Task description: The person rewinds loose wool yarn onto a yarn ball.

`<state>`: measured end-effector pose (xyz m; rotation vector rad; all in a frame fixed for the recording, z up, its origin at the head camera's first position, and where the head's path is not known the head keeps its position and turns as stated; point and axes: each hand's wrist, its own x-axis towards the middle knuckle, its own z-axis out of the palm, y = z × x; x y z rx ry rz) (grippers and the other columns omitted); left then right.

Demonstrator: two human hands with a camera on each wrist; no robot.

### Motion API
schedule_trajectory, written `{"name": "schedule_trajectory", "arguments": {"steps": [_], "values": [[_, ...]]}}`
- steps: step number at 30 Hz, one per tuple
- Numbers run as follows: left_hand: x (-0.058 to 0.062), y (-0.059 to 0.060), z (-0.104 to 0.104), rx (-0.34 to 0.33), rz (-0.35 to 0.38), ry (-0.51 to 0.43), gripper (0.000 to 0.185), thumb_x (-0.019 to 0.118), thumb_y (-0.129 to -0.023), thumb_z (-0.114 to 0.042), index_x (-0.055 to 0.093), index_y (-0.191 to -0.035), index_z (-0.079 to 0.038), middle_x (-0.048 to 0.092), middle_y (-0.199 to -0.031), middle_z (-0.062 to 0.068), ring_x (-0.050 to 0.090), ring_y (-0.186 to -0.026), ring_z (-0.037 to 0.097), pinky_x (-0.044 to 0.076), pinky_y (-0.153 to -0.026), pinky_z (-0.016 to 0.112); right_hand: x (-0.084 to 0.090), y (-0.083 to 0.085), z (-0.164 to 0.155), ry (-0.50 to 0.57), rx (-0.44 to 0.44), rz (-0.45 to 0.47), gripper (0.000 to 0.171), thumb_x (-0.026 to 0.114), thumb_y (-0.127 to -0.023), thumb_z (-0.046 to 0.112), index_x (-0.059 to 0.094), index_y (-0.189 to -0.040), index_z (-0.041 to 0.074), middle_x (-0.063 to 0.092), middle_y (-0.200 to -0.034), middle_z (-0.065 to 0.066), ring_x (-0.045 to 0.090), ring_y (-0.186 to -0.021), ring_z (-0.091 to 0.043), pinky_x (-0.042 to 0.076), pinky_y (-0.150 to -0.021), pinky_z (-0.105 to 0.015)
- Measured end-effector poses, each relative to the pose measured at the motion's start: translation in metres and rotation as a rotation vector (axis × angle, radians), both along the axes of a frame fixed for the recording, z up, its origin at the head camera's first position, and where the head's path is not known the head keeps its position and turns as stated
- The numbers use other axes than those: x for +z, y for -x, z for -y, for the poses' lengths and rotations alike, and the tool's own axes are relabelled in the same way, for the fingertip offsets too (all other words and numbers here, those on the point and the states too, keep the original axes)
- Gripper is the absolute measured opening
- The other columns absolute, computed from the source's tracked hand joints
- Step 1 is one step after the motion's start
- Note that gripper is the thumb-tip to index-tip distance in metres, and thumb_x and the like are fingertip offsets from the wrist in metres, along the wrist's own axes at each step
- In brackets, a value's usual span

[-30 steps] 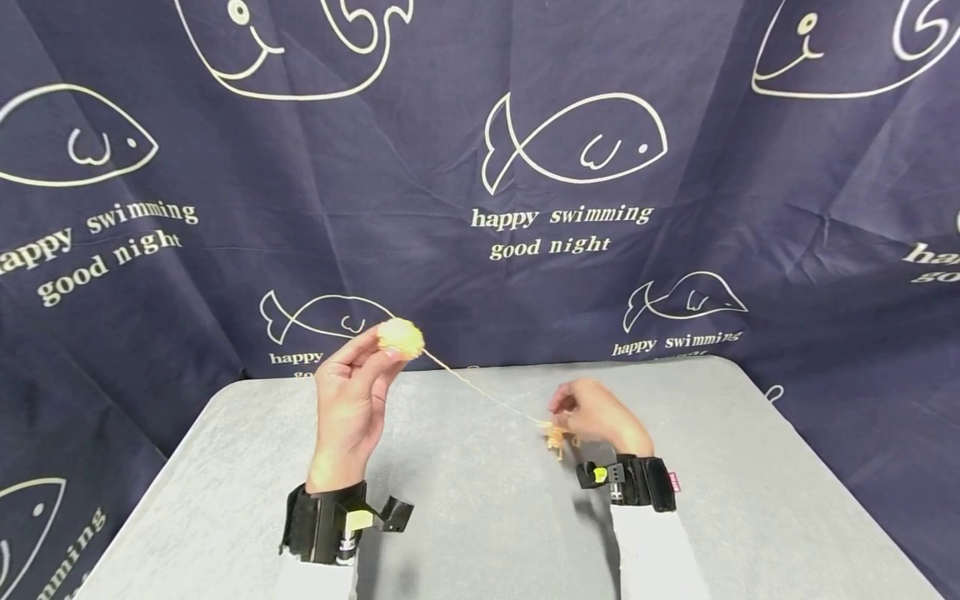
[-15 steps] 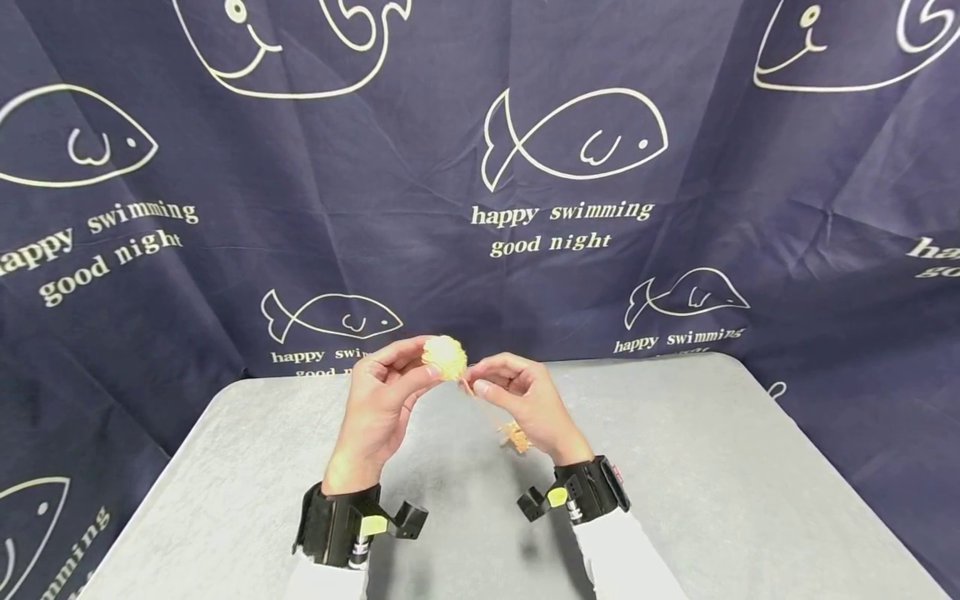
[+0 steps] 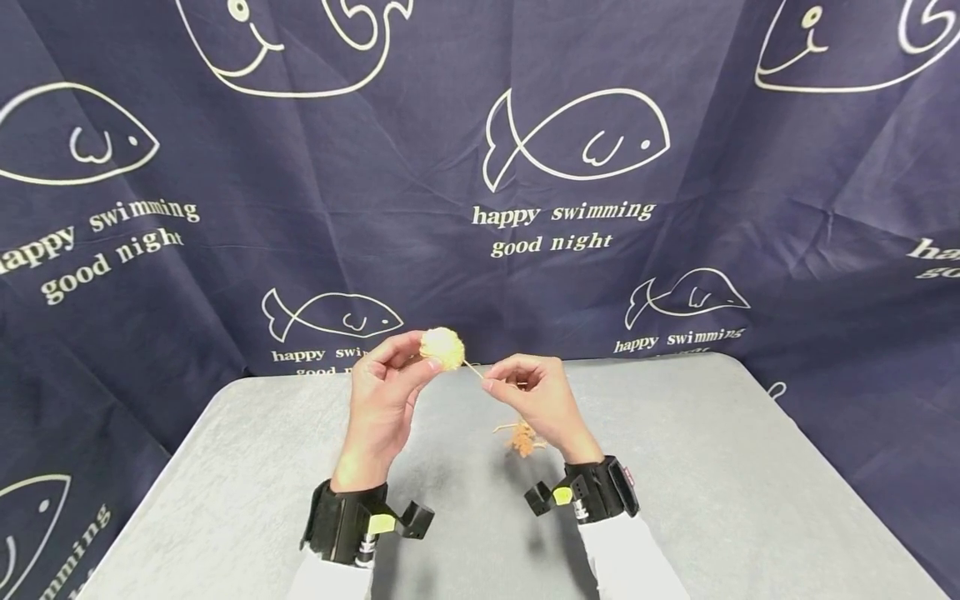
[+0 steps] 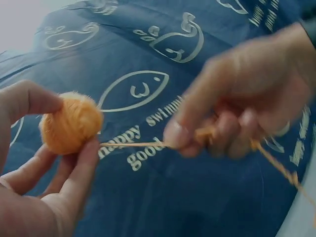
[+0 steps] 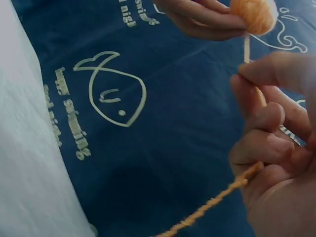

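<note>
Both forearms raised above the table, wrists strapped with black camera mounts, white sleeves below. Left hand (image 3: 382,396) upright, palm facing 3 o'clock, thumb and fingertips curled and pinching at its 1 o'clock tip. Right hand (image 3: 536,400) just beside it at 3 o'clock, slightly lower, back of hand toward the camera; thumb and forefinger pinched at its 9 o'clock side, the other fingers (image 5: 259,148) curled into the palm. The two hands sit near each other but do not touch.
</note>
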<state>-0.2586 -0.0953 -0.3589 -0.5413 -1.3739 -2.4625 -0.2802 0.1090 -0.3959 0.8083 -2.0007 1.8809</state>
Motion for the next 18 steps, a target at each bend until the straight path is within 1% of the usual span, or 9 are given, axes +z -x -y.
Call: {"name": "schedule_trajectory", "arguments": {"steps": [2,4,7,9,10,12,14,16,18], "values": [[-0.003,0.002,-0.004,0.113,-0.06,0.054,0.034,0.068,-0.076,0.024,0.073,-0.102,0.003,0.073,-0.098,0.007,0.071,-0.086,0.016,0.061,-0.08,0.027,0.003,-0.002,-0.003,-0.054,0.025,-0.023,0.006,0.078,-0.082,-0.002,0.076,-0.087,0.002,0.064,-0.068,-0.002,0.048,-0.056,-0.008,0.038,-0.049,-0.018],[-0.008,0.005,-0.009,0.239,-0.134,0.148,0.034,0.072,-0.073,0.023,0.071,-0.103,0.008,0.072,-0.099,0.009,0.071,-0.086,0.016,0.061,-0.08,0.027,0.006,-0.004,-0.006,-0.095,0.057,-0.039,0.009,0.077,-0.082,-0.003,0.076,-0.085,0.005,0.06,-0.065,0.001,0.045,-0.053,-0.007,0.034,-0.046,-0.018],[-0.016,0.009,-0.013,0.419,-0.231,0.369,0.034,0.078,-0.071,0.016,0.069,-0.103,0.009,0.071,-0.099,0.011,0.07,-0.086,0.017,0.061,-0.08,0.028,0.01,-0.006,-0.009,-0.108,0.089,-0.055,0.011,0.076,-0.082,-0.004,0.076,-0.084,0.007,0.061,-0.067,0.0,0.046,-0.054,-0.008,0.035,-0.047,-0.019],[-0.022,0.011,-0.014,0.486,-0.276,0.534,0.033,0.078,-0.07,0.012,0.07,-0.101,0.004,0.069,-0.099,0.01,0.069,-0.086,0.018,0.061,-0.08,0.029,0.012,-0.007,-0.012,-0.09,0.094,-0.055,0.011,0.076,-0.082,-0.005,0.076,-0.085,0.005,0.061,-0.068,0.0,0.046,-0.054,-0.008,0.035,-0.047,-0.018],[-0.023,0.011,-0.014,0.498,-0.289,0.615,0.032,0.078,-0.069,0.01,0.071,-0.099,0.001,0.068,-0.098,0.009,0.069,-0.085,0.017,0.061,-0.079,0.029,0.013,-0.007,-0.013,-0.077,0.09,-0.052,0.009,0.076,-0.082,-0.005,0.075,-0.085,0.004,0.061,-0.068,0.001,0.045,-0.054,-0.008,0.035,-0.047,-0.018],[-0.026,0.01,-0.014,0.475,-0.304,0.776,0.031,0.078,-0.067,0.007,0.071,-0.096,-0.002,0.067,-0.094,0.007,0.068,-0.082,0.016,0.061,-0.076,0.031,0.013,-0.006,-0.015,-0.041,0.079,-0.04,0.007,0.076,-0.082,-0.006,0.074,-0.087,-0.001,0.062,-0.069,0.001,0.045,-0.054,-0.008,0.034,-0.048,-0.019],[-0.027,0.009,-0.013,0.387,-0.308,0.919,0.029,0.078,-0.066,0.005,0.072,-0.093,-0.005,0.067,-0.09,0.003,0.067,-0.078,0.014,0.061,-0.074,0.033,0.013,-0.006,-0.017,-0.004,0.051,-0.019,0.007,0.077,-0.082,-0.005,0.073,-0.088,-0.004,0.064,-0.071,0.002,0.045,-0.055,-0.007,0.034,-0.048,-0.019],[-0.026,0.007,-0.012,0.236,-0.305,1.024,0.028,0.077,-0.066,0.004,0.073,-0.091,-0.007,0.067,-0.088,0.0,0.066,-0.077,0.012,0.061,-0.074,0.034,0.012,-0.005,-0.019,0.044,0.025,0.01,0.009,0.077,-0.082,-0.005,0.073,-0.089,-0.006,0.067,-0.074,0.002,0.046,-0.057,-0.007,0.035,-0.049,-0.019],[-0.024,0.005,-0.011,0.07,-0.305,1.083,0.027,0.076,-0.068,0.004,0.073,-0.092,-0.009,0.067,-0.088,-0.002,0.067,-0.078,0.011,0.061,-0.077,0.033,0.011,-0.003,-0.021,0.098,0.008,0.039,0.008,0.077,-0.082,-0.005,0.073,-0.089,-0.005,0.068,-0.076,0.002,0.046,-0.058,-0.007,0.035,-0.05,-0.019]]}}
